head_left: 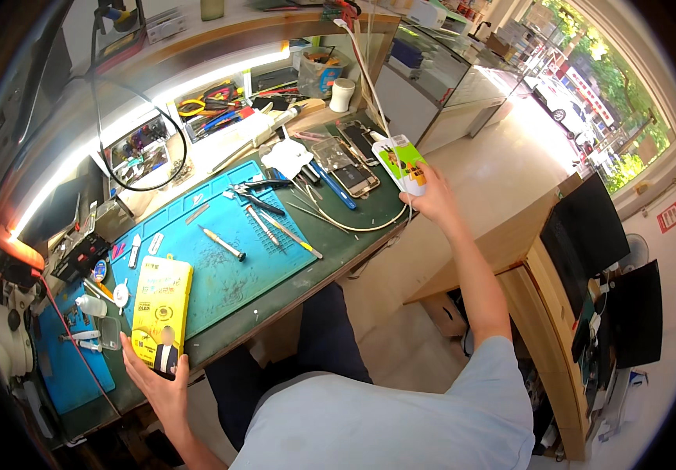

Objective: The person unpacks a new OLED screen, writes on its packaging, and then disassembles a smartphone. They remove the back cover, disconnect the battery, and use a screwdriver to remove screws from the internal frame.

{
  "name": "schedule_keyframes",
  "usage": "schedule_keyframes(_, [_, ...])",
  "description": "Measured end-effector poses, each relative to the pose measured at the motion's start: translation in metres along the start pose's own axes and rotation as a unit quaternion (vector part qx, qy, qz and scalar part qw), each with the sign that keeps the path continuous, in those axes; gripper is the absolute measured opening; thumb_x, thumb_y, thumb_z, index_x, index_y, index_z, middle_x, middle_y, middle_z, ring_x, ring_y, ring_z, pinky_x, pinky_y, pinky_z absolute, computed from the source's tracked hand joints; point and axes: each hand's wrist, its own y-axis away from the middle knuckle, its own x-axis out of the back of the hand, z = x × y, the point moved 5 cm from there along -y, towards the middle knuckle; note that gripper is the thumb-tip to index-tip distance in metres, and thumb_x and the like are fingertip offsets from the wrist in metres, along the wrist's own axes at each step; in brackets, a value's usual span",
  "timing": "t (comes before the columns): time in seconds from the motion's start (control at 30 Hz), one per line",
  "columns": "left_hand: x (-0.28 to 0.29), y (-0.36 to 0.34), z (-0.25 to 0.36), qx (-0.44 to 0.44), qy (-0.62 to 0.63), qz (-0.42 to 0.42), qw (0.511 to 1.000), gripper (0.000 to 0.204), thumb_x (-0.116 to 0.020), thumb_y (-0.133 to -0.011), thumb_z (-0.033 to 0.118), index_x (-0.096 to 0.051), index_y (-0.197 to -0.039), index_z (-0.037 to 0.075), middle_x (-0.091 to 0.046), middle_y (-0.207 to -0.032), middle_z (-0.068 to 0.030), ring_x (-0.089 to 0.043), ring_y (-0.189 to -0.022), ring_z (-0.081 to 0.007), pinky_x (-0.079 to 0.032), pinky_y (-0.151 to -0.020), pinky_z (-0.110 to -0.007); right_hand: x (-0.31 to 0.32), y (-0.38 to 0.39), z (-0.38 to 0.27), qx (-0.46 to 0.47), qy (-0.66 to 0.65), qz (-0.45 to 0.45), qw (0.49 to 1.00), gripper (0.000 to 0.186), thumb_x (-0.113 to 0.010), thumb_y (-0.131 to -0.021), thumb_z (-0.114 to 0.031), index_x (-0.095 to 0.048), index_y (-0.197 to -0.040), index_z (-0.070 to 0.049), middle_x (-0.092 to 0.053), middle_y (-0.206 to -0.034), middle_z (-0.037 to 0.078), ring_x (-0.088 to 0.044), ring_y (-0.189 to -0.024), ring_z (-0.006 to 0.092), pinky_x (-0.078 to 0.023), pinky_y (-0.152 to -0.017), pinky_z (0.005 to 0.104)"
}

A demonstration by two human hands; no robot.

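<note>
My left hand grips the lower end of a flat yellow box, thumb on one side and fingers on the other, over the left part of the blue work mat. My right hand is stretched out to the far right bench corner, closed on a small green and white packet. Beside that packet lie an opened phone and a blue-handled tool. Black-handled pliers, a screwdriver and a thin pointed tool rest on the mat.
A white cable loops along the bench's right edge. Bottles, a clear tray and an orange-cased meter crowd the left side. Behind the mat are a parts tray, pliers and a white jar. A black cable loop hangs above.
</note>
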Motion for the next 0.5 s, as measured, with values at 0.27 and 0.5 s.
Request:
schedule_keyframes(0.27, [0.001, -0.009, -0.008, -0.036, -0.025, 0.01, 0.999, 0.101, -0.076, -0.072, 0.014, -0.025, -0.159, 0.008, -0.034, -0.159, -0.0188, -0.033, -0.145, -0.0406, -0.026, -0.121, -0.051, 0.07, 0.065, -0.019, 0.047, 0.223, 0.246, 0.942, 0.08, -0.081, -0.07, -0.029, -0.052, -0.142, -0.011, -0.042, -0.147, 0.019, -0.044, -0.131, 0.0421, -0.037, -0.108, 0.0524])
schedule_keyframes(0.5, [0.003, -0.017, -0.017, -0.057, -0.028, 0.017, 0.998, 0.099, -0.077, -0.074, 0.015, -0.026, -0.159, 0.007, -0.035, -0.157, -0.0198, -0.034, -0.143, -0.0411, -0.027, -0.119, -0.05, 0.071, 0.129, -0.115, 0.253, -0.183, -0.13, 0.941, 0.087, -0.082, -0.066, -0.025, -0.05, -0.145, -0.009, -0.044, -0.151, 0.02, -0.042, -0.138, 0.04, -0.034, -0.115, 0.0482])
